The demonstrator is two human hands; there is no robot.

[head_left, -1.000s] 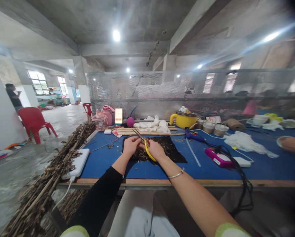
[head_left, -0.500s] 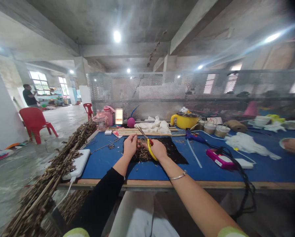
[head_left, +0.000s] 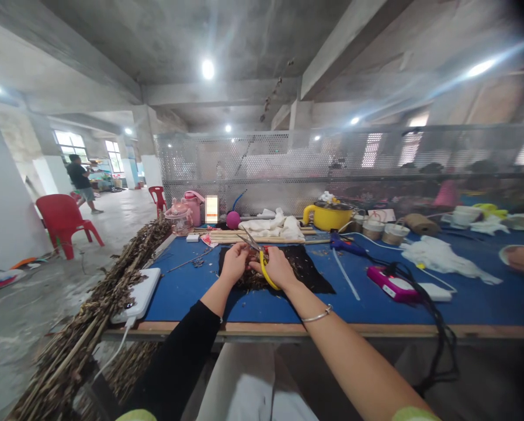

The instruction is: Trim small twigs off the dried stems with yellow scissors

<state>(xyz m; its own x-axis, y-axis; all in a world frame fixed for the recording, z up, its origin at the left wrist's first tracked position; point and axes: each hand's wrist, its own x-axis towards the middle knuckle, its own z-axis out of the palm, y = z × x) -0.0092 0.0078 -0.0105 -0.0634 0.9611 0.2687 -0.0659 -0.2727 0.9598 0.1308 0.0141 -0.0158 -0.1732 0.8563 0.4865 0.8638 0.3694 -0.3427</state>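
My right hand (head_left: 280, 269) grips a pair of scissors (head_left: 264, 270) by its yellow handles, the metal blades pointing up and left towards my other hand. My left hand (head_left: 234, 263) is closed in a pinch; whatever lies between its fingertips is too small to make out. Beneath both hands is a black cloth (head_left: 311, 275) on the blue tabletop, with brown dried plant bits (head_left: 255, 282) heaped on it. Just behind the hands, several pale wooden sticks (head_left: 226, 237) lie side by side.
Dried stalks (head_left: 90, 310) lean along the table's left edge beside a white power bank (head_left: 144, 292). At right are a glue gun (head_left: 348, 243), a magenta box (head_left: 391, 284) with black cables and a white cloth (head_left: 446, 257). A yellow pot (head_left: 332, 216) stands behind. Another person's hand (head_left: 522, 258) is far right.
My left hand has shifted slightly right, closer to the scissors, whose blades now lean further left. In the background a person has walked to the right.
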